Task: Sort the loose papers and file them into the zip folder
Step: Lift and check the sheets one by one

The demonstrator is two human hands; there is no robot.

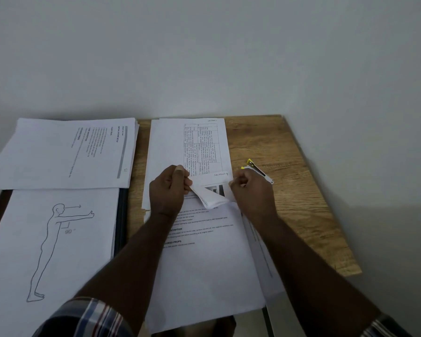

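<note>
On the wooden table [289,152], mid-frame, our left hand [167,188] and right hand [252,190] are pinching folded sheets [210,197] between them.

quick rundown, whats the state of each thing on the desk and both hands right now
left hand: pinching the folded white sheet
right hand: gripping the sheet's other end
folded white sheet: curled, lifted between both hands
table-printed page marked section 4: lying flat
white stack with body-figure drawing: flat, face up
white stack numbered 15: flat, turned sideways
yellow-and-white pen: lying on the wooden desk, partly hidden by the right hand
</note>
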